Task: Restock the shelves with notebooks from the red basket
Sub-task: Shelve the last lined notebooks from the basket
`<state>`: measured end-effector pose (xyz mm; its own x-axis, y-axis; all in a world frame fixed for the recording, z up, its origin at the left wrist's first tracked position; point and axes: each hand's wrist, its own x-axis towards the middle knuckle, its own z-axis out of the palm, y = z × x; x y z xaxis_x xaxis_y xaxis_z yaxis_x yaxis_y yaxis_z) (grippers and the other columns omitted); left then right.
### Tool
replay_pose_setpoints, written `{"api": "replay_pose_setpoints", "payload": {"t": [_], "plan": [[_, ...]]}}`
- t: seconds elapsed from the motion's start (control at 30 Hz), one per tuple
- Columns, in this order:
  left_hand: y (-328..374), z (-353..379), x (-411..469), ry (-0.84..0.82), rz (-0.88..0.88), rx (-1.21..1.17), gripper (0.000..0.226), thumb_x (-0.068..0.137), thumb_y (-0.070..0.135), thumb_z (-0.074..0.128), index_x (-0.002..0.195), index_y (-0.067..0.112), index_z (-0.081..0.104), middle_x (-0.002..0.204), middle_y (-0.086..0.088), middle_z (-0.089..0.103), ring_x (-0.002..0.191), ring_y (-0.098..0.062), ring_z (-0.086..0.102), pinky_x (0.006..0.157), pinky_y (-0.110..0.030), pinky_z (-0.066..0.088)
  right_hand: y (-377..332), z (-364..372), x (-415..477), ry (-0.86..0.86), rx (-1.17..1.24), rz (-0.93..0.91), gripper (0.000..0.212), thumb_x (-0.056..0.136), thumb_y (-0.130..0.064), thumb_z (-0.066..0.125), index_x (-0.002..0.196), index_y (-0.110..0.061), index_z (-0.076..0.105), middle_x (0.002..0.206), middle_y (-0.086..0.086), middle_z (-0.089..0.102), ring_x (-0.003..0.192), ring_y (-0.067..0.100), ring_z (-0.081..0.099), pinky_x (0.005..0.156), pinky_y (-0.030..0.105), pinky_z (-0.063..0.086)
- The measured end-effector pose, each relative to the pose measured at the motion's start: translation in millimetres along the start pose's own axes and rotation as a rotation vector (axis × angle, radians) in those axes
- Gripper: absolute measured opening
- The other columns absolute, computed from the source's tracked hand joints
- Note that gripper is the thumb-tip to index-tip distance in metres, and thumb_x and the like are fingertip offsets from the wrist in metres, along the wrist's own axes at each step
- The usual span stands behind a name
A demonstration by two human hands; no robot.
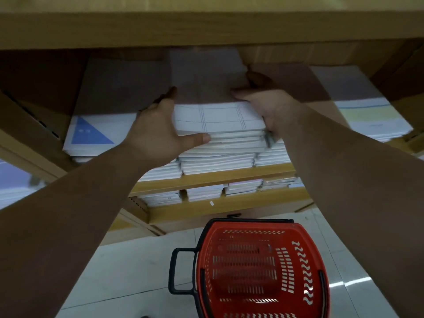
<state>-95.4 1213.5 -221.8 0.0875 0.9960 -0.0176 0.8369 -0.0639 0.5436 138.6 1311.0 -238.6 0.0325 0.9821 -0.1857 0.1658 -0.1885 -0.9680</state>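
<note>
Left hand (158, 129) and right hand (273, 106) clasping sides of notebook stack (218, 120) on wooden shelf (215, 177), fingers partly curled, red basket (259, 269) standing empty on floor below

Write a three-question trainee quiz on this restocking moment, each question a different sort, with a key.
1. True or false: the red plastic basket on the floor looks empty.
2. Which stack do the left hand and right hand grip? A) the white grid-covered notebook stack B) the stack with the blue triangle cover C) the yellow-banded stack
3. Fill in: the gripped stack sits on the ____ of the notebook pile already on the wooden shelf.

Key: 1 true; 2 A; 3 top.
</note>
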Motion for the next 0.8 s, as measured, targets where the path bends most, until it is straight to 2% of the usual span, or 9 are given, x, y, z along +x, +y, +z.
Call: {"api": "replay_pose_setpoints", "payload": {"t": [0.1,0.2,0.33,0.37,0.43,0.5,0.6,0.67,0.8], "plan": [[-2,3,2,0.013,-0.01,-0.014,0.116,0.077,0.067,0.074,0.164,0.021,0.013,0.17,0.001,0.023,0.155,-0.022,0.022,0.125,-0.036,0.022,5,-1,3,-0.026,-0.026,-0.053,0.067,0.074,-0.018,0.086,0.138,-0.016,0.067,0.12,0.009,0.077,0.107,0.026,0.075,0.099,0.047,0.06],[-3,5,5,0.024,-0.018,-0.016,0.113,0.077,0.068,0.072,0.165,0.025,0.015,0.17,0.002,0.024,0.155,-0.022,0.022,0.125,-0.037,0.023,4,0,6,-0.012,-0.139,-0.082,0.06,0.084,-0.017,0.084,0.14,-0.015,0.064,0.125,0.007,0.074,0.113,0.023,0.072,0.104,0.042,0.057],[-5,5,9,0.01,-0.051,-0.12,0.122,0.067,0.069,0.081,0.163,0.029,0.017,0.163,0.005,0.036,0.149,-0.02,0.033,0.122,-0.041,0.032,-2,2,7,0.057,-0.312,-0.092,0.084,0.078,-0.039,0.09,0.15,-0.014,0.054,0.143,0.003,0.065,0.128,0.018,0.062,0.109,0.032,0.05],[-5,3,10,0.001,-0.058,-0.156,0.128,0.061,0.07,0.084,0.163,0.029,0.018,0.16,0.006,0.041,0.146,-0.019,0.038,0.12,-0.042,0.036,-4,1,6,0.05,-0.306,-0.081,0.085,0.077,-0.038,0.091,0.149,-0.015,0.054,0.14,0.0,0.065,0.124,0.015,0.063,0.103,0.025,0.052],[-5,1,11,-0.018,-0.064,-0.216,0.132,0.053,0.07,0.087,0.161,0.029,0.023,0.152,0.009,0.05,0.139,-0.015,0.047,0.116,-0.039,0.041,-8,0,5,0.019,-0.259,-0.06,0.079,0.077,-0.029,0.092,0.146,-0.016,0.056,0.128,-0.004,0.068,0.109,0.009,0.064,0.079,0.007,0.05],[-4,-1,10,-0.026,-0.057,-0.244,0.117,0.061,0.056,0.092,0.157,0.029,0.032,0.145,0.011,0.056,0.133,-0.013,0.053,0.112,-0.033,0.043,-14,1,9,-0.012,-0.241,-0.055,0.075,0.078,-0.022,0.091,0.145,-0.015,0.057,0.121,-0.005,0.068,0.1,0.004,0.065,0.061,-0.002,0.044],[-4,-3,6,-0.014,-0.036,-0.24,0.109,0.071,0.042,0.091,0.159,0.03,0.028,0.149,0.009,0.053,0.133,-0.012,0.051,0.111,-0.03,0.041,-19,7,14,-0.022,-0.249,-0.074,0.075,0.077,-0.021,0.092,0.143,-0.014,0.057,0.125,-0.005,0.071,0.108,0.009,0.068,0.063,0.0,0.047],[-2,-4,6,-0.028,-0.028,-0.241,0.108,0.072,0.042,0.09,0.159,0.031,0.027,0.15,0.007,0.052,0.135,-0.014,0.05,0.114,-0.033,0.041,-15,5,16,-0.024,-0.234,-0.065,0.074,0.076,-0.019,0.093,0.142,-0.014,0.059,0.129,-0.001,0.072,0.116,0.013,0.069,0.073,0.007,0.054],[-3,-1,13,-0.079,-0.042,-0.185,0.115,0.071,0.052,0.088,0.162,0.029,0.021,0.154,0.006,0.05,0.137,-0.016,0.049,0.115,-0.035,0.041,-13,0,9,0.001,-0.249,-0.133,0.065,0.086,-0.015,0.085,0.145,-0.012,0.057,0.133,0.003,0.068,0.112,0.013,0.066,0.072,0.007,0.053]]}}
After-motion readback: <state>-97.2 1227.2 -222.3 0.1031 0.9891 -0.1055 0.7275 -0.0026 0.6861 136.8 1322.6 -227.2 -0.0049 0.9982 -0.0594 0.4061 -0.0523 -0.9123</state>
